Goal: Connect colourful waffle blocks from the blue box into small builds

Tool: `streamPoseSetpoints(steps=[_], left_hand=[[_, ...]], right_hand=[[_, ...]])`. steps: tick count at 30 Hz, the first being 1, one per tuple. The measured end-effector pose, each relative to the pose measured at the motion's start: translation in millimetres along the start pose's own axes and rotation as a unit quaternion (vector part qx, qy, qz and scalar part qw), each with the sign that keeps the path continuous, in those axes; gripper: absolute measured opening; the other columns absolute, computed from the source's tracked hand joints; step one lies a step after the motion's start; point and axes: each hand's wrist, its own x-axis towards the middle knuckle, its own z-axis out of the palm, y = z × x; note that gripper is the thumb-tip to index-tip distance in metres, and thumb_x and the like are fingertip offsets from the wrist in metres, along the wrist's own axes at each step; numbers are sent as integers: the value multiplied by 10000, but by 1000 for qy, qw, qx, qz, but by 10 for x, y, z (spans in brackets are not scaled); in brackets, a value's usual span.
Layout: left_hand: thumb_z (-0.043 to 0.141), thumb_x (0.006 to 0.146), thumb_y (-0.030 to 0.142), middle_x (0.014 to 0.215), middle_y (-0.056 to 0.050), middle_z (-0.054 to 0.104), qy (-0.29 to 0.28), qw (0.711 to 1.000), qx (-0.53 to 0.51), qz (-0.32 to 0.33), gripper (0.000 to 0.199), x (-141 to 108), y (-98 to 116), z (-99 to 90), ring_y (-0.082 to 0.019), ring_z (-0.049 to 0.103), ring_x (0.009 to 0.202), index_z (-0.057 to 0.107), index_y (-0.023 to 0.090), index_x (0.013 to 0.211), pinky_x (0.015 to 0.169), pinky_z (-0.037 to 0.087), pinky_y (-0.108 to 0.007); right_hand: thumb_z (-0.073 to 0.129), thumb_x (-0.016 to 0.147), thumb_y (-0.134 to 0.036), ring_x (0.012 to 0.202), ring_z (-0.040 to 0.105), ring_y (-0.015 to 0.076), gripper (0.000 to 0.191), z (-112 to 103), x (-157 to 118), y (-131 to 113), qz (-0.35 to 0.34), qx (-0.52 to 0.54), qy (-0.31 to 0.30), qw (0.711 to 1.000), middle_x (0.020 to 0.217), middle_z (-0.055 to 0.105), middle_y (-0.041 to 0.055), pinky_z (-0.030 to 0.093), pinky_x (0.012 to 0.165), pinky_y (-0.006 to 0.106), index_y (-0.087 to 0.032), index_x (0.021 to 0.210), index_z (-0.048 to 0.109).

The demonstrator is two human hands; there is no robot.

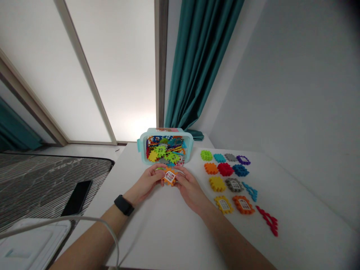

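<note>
The left hand (146, 179), with a black smartwatch (123, 205) on its wrist, and the right hand (189, 189) meet at the centre of the frame. Their fingers are curled and pressed in from either side on an orange window tile (170, 177), a notched interlocking plastic piece with a white window panel. Held between both hands, it is tilted up off the bench (157, 228), its window facing the camera, and that two-sided grip keeps the panel in view. The fingers hide part of its edge.

Just above the hands, at the centre, sits a teal-rimmed plastic storage box (189, 150), open and packed with mixed tiles, some on edge, which puts the loose stock within easy reach.

To the right, single pieces lie flat and well spaced in rough rows, so each colour and shape stays separate and visible. A lime tile (206, 155), teal tile (219, 158), grey tile (230, 157) and purple tile (243, 160) form the top row. Below them are an orange tile (210, 168), red tile (225, 169) and blue tile (240, 170). Lower still lie a yellow tile (217, 184), a grey window tile (234, 184), a yellow window tile (223, 204), an orange window tile (243, 204), a blue strip (251, 191) and a red strip (268, 221).

At lower left, a black smartphone (76, 197) rests on a striped grey mattress (47, 183), and a white cable (109, 228) curves across the left forearm.
</note>
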Motion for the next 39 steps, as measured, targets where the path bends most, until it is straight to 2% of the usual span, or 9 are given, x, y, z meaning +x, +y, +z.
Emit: streamPoseSetpoints(steps=[7,15,18,21,25,27,33,36,39], left_hand=[[787,810,351,775,-16,657,-29,999,-27,-8,380,-15,4,21,-75,518,574,648,161,1109,567,403,-215],[812,786,336,865,-48,668,-29,999,-25,-12,384,-28,15,39,-121,583,701,667,160,1096,611,441,-236],[794,802,361,899,-63,674,-42,999,-13,-9,378,-27,17,46,-139,601,743,672,154,1094,665,465,-261],[793,795,387,929,-65,682,-53,998,36,6,386,-21,2,57,-149,604,787,679,156,1081,730,469,-276],[793,791,389,931,-44,676,-60,991,113,28,344,-16,-40,71,-161,592,845,688,168,1032,786,460,-281],[787,798,380,963,-47,677,-67,990,116,33,334,-14,-59,73,-167,596,878,684,172,1038,823,460,-286],[803,782,334,1065,-81,695,-67,995,68,19,383,-13,-51,80,-191,628,966,654,171,1095,895,474,-318],[808,774,312,1037,-68,709,-49,997,53,20,361,-14,-42,72,-183,637,956,661,178,1076,904,479,-315],[787,796,358,1011,-62,711,-56,997,40,15,348,-16,-57,56,-186,641,950,672,181,1073,917,484,-329]], right_hand=[[713,829,-424,935,681,237,396,-14,4,3,7,13,-28,1000,1083,727,92,537,811,401,-225,1151,596],[743,791,-374,815,665,198,409,9,13,3,-24,-48,-1,999,912,719,37,523,734,337,-233,1146,596],[715,812,-380,742,646,176,389,-9,19,11,-49,-107,-4,993,834,694,8,518,696,318,-226,1148,593],[679,841,-342,715,636,166,303,-9,3,22,-119,-223,13,968,788,677,-8,520,692,308,-228,1114,612],[609,873,-241,822,654,189,208,10,-49,47,-229,-376,26,898,938,705,44,539,763,332,-235,1078,649],[582,883,-214,853,656,197,207,13,-66,53,-257,-406,22,877,977,706,57,544,777,337,-236,1075,656],[539,928,-222,901,656,196,188,3,-55,15,-278,-402,38,871,1020,701,56,548,798,329,-238,1085,641],[568,925,-236,860,650,199,163,14,-61,-3,-292,-417,41,859,975,694,53,545,778,336,-245,1068,646],[563,931,-224,855,640,205,169,17,-76,2,-315,-435,38,843,950,680,54,541,787,351,-258,1071,651]])
